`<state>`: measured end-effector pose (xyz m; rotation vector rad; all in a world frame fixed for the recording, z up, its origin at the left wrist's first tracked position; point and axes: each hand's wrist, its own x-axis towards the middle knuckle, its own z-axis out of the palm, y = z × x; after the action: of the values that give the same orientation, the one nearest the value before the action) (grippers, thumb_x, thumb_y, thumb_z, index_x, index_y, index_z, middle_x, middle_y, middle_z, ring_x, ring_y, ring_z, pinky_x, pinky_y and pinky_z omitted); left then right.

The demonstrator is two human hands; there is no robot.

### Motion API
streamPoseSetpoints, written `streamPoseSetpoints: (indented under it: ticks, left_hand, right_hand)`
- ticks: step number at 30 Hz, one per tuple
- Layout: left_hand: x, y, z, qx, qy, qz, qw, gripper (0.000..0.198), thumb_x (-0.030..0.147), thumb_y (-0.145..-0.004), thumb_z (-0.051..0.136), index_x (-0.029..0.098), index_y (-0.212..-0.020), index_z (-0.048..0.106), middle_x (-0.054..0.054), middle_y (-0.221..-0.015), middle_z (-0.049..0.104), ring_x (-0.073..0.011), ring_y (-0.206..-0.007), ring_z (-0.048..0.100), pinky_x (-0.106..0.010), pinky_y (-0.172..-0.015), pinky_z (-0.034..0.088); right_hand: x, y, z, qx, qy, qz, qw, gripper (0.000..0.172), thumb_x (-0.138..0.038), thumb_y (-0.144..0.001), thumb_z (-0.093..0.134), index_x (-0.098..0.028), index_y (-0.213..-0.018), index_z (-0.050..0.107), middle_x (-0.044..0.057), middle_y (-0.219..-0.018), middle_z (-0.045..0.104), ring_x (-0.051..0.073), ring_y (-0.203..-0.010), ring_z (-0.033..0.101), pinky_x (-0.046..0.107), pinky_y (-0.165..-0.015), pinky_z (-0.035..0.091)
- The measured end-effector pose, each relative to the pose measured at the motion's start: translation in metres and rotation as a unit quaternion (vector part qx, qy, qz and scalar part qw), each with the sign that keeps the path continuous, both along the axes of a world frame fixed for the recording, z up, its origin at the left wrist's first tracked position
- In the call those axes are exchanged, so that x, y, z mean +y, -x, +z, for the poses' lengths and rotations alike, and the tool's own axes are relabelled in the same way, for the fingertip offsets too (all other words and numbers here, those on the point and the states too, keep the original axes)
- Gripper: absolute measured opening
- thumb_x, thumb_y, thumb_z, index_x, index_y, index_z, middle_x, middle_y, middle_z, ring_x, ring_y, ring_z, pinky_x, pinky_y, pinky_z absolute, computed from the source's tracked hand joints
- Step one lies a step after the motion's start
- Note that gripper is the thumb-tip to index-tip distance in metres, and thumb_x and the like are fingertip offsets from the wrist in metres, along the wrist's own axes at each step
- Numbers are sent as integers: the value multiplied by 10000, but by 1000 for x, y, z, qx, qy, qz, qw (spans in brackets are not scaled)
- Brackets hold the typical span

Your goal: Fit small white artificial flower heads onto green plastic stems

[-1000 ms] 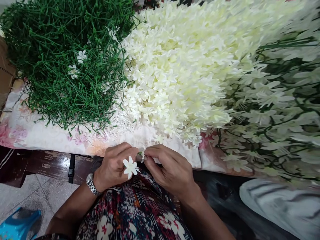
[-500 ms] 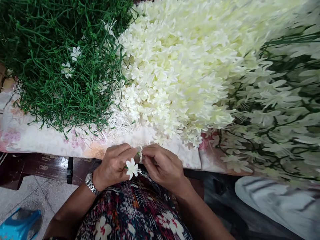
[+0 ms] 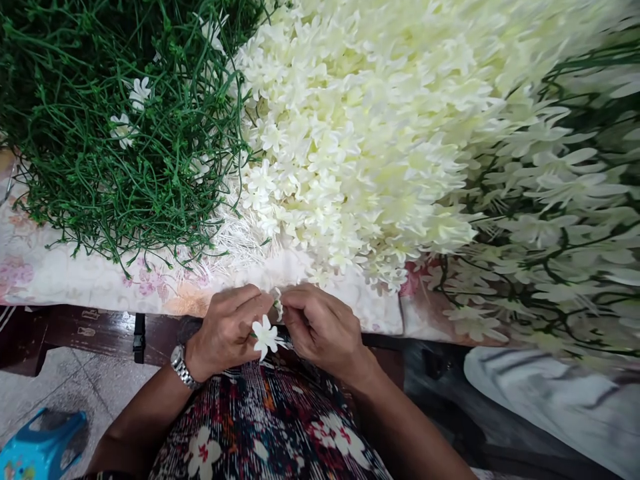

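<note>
My left hand (image 3: 231,330), with a metal watch on its wrist, is closed on a green artificial flower stem, mostly hidden in the fingers. One white artificial flower (image 3: 266,337) juts out below those fingers. My right hand (image 3: 324,330) pinches a second small white flower (image 3: 278,305), seen edge-on between the two hands. Both hands meet just in front of the table edge. Beyond them lie a heap of green plastic stems (image 3: 135,153) and a large pile of loose white flowers (image 3: 340,153).
A flowered cloth (image 3: 100,280) covers the table. Thin white stamens (image 3: 235,233) lie between the piles. Finished-looking white flower sprays (image 3: 545,233) spread at the right. A blue stool (image 3: 43,443) stands on the floor at lower left. Pale striped fabric (image 3: 550,400) shows at lower right.
The right hand has shifted slightly left, closer to the left hand, with the small flower between them. The view has moved a little; the left hand holds the same grip.
</note>
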<state>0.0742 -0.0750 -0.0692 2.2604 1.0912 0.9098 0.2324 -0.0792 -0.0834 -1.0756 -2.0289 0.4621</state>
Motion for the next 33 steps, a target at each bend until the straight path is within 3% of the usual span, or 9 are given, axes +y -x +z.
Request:
streamPoseSetpoints:
  ticks: [8, 14, 23, 33]
  left_hand:
    - [-5, 0, -6, -3, 11, 40, 999, 177, 77, -703, 436, 150, -825, 540, -32, -694, 551, -113, -626, 499, -236, -553, 416]
    - [-6, 1, -7, 0, 6, 37, 999, 169, 85, -699, 443, 153, -817, 543, -36, -704, 558, -120, -644, 508, -241, -573, 429]
    - [-4, 1, -5, 33, -6, 10, 999, 140, 147, -717, 437, 131, -800, 547, -19, -621, 477, -112, -567, 428, -227, -499, 369]
    - [-9, -6, -10, 8, -39, 55, 998, 143, 114, -673, 451, 140, -793, 524, -33, -648, 541, -130, -605, 484, -256, -553, 412]
  right_hand:
    - [-1, -3, 7, 17, 44, -11, 999, 119, -82, -761, 460, -171, -839, 472, 15, -695, 548, 90, -653, 522, 215, -574, 452]
    - [0, -3, 11, 12, 57, -6, 998, 104, -91, -757, 458, -167, -825, 482, 17, -694, 557, 96, -662, 526, 224, -584, 451]
    - [0, -3, 8, -4, 14, -13, 1000, 109, -65, -730, 465, -159, -783, 475, 3, -629, 534, 88, -618, 523, 203, -554, 446]
    - [1, -3, 4, 12, 13, 3, 1000, 143, -36, -720, 471, -154, -801, 465, 15, -651, 531, 95, -651, 521, 216, -577, 456]
